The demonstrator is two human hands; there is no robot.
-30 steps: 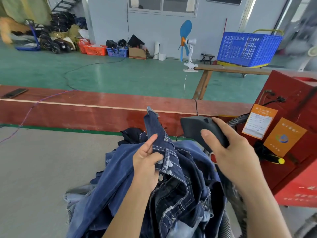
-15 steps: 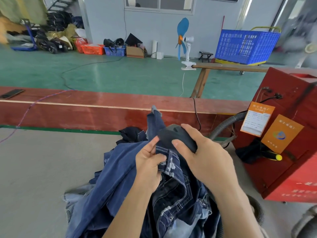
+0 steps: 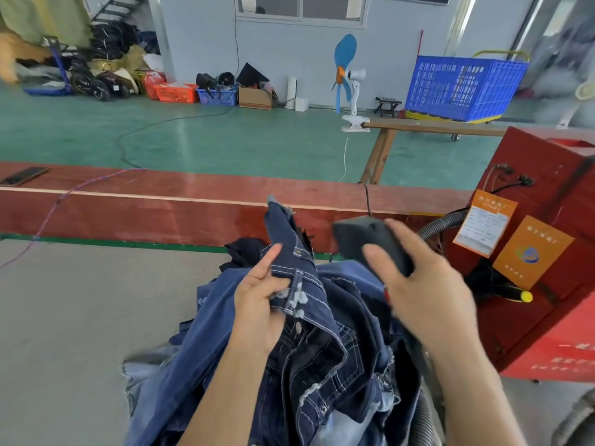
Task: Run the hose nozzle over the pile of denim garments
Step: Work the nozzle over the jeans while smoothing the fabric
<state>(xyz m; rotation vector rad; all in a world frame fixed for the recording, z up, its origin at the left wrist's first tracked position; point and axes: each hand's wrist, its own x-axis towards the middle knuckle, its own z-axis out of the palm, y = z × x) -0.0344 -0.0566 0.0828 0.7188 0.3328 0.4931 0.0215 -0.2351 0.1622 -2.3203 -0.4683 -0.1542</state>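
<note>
A pile of dark and light blue denim garments lies on the grey table in front of me. My left hand pinches the waistband of the top dark garment and holds part of it upright. My right hand grips the black hose nozzle, which hovers to the right of the raised denim, a short gap away from it. The grey ribbed hose runs from the red machine toward the nozzle, and another stretch of it shows at the bottom beside my right forearm.
A red machine with orange and white labels stands close on the right. A red board wall edges the grey table at the back, with a phone on it. Beyond are a green floor, a fan and a blue crate.
My right hand pushed the nozzle left onto the held denim, then drew it back to the right and off it. My left hand kept its hold on the waistband.
</note>
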